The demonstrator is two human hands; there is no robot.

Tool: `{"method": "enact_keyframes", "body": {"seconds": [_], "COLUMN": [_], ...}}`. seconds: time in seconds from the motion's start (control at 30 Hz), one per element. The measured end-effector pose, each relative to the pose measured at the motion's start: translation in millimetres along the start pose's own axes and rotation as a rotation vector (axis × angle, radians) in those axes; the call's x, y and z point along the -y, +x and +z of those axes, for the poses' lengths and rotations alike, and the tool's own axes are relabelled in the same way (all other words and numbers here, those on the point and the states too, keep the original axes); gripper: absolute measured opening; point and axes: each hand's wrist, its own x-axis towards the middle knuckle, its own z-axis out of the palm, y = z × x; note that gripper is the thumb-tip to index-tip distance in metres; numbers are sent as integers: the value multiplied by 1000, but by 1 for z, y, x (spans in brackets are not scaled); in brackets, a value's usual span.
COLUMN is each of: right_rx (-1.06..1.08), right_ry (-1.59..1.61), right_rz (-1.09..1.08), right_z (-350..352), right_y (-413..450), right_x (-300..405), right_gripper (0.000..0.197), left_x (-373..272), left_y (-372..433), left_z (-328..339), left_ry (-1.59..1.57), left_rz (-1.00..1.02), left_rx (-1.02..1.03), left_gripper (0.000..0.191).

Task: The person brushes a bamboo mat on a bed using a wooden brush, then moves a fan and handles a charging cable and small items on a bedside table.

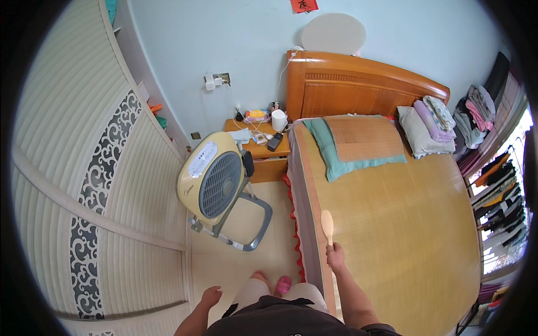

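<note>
My right hand (335,256) is closed around the handle of a pale, long-handled wooden paddle or brush (327,224), whose oval head points away from me over the edge of the bed mat (378,218). Which kind of tool it is cannot be told. My left hand (211,296) hangs low beside my left thigh, over the tiled floor, with nothing seen in it; its fingers are partly curled. On the bed, a teal pillow (325,155) lies under a brown woven pillow mat (363,136) near the wooden headboard.
A yellow floor fan (214,176) on a grey frame stands left of the bed. Behind it is a wooden nightstand (269,170) bearing cables, a white roll and a dark handheld device. A slatted sliding wardrobe (143,201) lines the left. Folded bedding (435,126) rests at the bed's far right.
</note>
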Motion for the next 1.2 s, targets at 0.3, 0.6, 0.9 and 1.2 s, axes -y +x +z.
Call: {"method": "enact_keyframes", "body": {"seconds": [0.3,0.6,0.9,1.2], "right_rx": [188,41,151,174], "right_ry": [117,-372,-511,-914], "right_rz": [3,-279,-471,-737], "right_z": [82,102,202,327], "right_y": [66,202,302,497], "right_x": [85,82,228,371], "right_gripper": [26,29,30,36], "left_x": [52,-102,-47,-105], "left_y": [107,200,203,198], "left_z": [-8,-99,-83,-7], "left_ry": [266,-144,300,-468], "left_rz": [264,72,284,-578], "left_rx": [109,-64,-47,-261], "left_gripper": [35,36,32,37]}}
